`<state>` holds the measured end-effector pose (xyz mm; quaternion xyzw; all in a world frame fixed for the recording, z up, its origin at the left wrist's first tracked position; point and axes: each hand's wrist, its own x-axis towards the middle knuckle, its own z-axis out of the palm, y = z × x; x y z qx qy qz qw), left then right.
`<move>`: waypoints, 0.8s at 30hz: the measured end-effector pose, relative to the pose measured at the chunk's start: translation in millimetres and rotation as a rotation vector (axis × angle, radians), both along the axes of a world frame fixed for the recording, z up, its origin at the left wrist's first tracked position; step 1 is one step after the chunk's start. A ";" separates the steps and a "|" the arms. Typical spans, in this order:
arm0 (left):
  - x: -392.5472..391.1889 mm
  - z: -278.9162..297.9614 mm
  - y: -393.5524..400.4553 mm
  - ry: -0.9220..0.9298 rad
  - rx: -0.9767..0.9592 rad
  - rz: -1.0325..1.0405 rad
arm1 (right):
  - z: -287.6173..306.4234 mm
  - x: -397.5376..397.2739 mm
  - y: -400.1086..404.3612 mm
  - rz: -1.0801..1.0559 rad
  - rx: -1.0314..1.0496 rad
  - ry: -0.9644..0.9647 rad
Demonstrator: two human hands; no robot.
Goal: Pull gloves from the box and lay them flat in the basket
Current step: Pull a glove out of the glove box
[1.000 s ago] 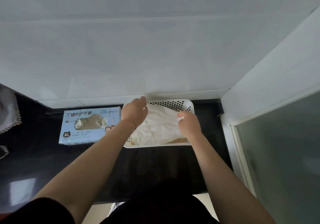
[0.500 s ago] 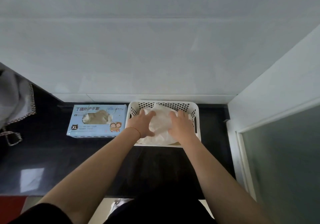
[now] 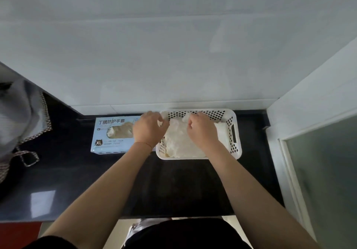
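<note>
A white perforated basket (image 3: 234,133) stands on the black counter against the back wall. A pile of translucent white gloves (image 3: 179,140) lies inside it. My left hand (image 3: 148,129) hovers over the basket's left rim with curled fingers that pinch the far edge of the top glove. My right hand (image 3: 201,131) is over the basket's middle and pinches the same glove's far edge. The light blue glove box (image 3: 110,133), marked XL, lies flat just left of the basket, more gloves showing through its opening.
The black counter (image 3: 77,181) runs left and toward me, ending at a front edge near my body. A grey cloth with a checked trim (image 3: 21,121) hangs at the far left. White walls close the back and right; a frosted glass door (image 3: 324,181) stands at the right.
Both hands pressed flat on the gloves in the basket half a second ago. Now the fingers have curled and pinch the top glove's far edge near the basket's back wall.
</note>
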<state>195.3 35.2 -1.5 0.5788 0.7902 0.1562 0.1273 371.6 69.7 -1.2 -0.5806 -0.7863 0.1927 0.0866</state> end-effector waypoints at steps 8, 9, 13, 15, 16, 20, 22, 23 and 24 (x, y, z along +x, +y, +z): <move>-162.3 7.9 -36.1 0.128 -0.418 -0.228 | 21.7 -134.0 -26.0 -0.131 -0.640 0.534; -178.4 6.7 -40.2 0.155 -0.496 -0.254 | 21.6 -151.7 -30.3 -0.173 -0.747 0.600; -211.0 -3.7 -46.5 0.192 -0.604 -0.309 | 16.1 -206.4 -43.1 -0.309 -1.041 0.815; -217.0 -9.0 -48.5 0.179 -0.556 -0.315 | 14.5 -226.3 -48.0 -0.397 -1.103 0.895; -217.9 -11.0 -48.9 0.173 -0.528 -0.317 | 14.0 -233.3 -50.2 -0.458 -1.118 0.948; -224.2 -16.0 -48.2 0.166 -0.457 -0.342 | 5.2 -253.5 -54.1 -0.703 -1.140 1.181; -224.3 -17.2 -47.6 0.163 -0.449 -0.347 | 5.0 -258.0 -56.3 -0.681 -1.177 1.215; -224.7 -17.7 -47.5 0.156 -0.449 -0.347 | 6.2 -260.1 -56.6 -0.675 -1.194 1.235; -226.1 -18.3 -46.9 0.147 -0.447 -0.346 | 7.2 -263.0 -56.8 -0.685 -1.208 1.258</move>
